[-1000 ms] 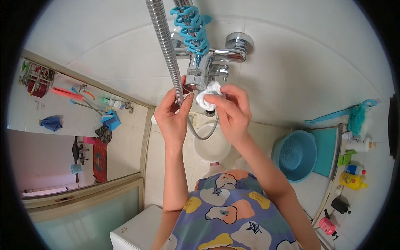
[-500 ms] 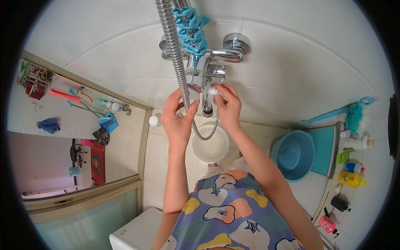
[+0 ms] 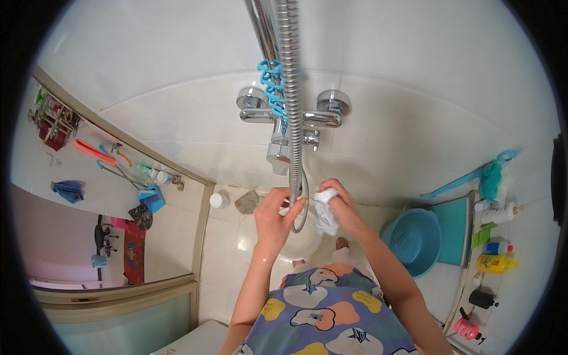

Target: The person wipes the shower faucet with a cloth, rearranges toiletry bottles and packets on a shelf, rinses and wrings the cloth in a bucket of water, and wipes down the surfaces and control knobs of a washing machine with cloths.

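Note:
A ribbed metal shower hose (image 3: 289, 77) runs down in front of the chrome mixer tap (image 3: 278, 152) and loops back up below it. My left hand (image 3: 273, 220) has its thumb and fingers closed round the hose near the bottom of the loop. Bunched in my right hand (image 3: 348, 208) is a wet-looking white cloth (image 3: 325, 214), its loose end hanging down beside the hose. Light blue plastic hooks (image 3: 271, 83) cling to the riser pipe above the tap. Beneath my hands, a white basin (image 3: 306, 244) on the floor is partly covered.
To the right are a blue tub (image 3: 417, 242) and a turquoise panel (image 3: 449, 228), with several bottles, one yellow (image 3: 496, 263), along the wall. A white jar (image 3: 219, 201) and a crumpled grey item (image 3: 247, 202) lie left. A sliding door frame (image 3: 201, 248) borders the left side.
Both hands sit lower in the picture, and the tap also appears lower. The hose has swung right across the tap. More of the white cloth now hangs from my right hand.

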The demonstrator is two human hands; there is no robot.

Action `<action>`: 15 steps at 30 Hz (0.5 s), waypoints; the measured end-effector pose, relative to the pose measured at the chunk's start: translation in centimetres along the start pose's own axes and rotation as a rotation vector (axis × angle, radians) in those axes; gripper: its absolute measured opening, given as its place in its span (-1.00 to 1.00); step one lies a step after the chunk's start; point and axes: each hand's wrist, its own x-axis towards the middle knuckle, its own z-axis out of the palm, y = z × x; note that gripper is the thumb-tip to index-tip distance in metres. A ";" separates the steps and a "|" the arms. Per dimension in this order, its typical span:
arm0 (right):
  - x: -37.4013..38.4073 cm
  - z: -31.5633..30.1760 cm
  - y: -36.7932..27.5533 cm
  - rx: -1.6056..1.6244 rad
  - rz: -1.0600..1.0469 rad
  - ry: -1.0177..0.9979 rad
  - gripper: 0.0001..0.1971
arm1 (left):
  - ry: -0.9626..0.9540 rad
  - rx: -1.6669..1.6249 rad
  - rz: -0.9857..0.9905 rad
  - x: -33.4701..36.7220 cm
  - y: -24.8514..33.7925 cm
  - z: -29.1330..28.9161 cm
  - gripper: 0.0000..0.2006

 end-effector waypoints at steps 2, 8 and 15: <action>-0.6 -1.0 -2.0 0.155 0.107 0.033 -0.73 | -0.064 0.172 0.201 0.2 0.5 1.0 -0.76; 0.1 -1.0 -9.4 -0.525 -0.463 0.341 -0.71 | -0.210 0.232 0.440 1.8 3.2 3.3 -0.61; 4.5 -3.4 -13.0 -0.837 -0.548 0.507 -0.74 | -0.042 0.224 0.475 4.9 4.3 1.2 -0.70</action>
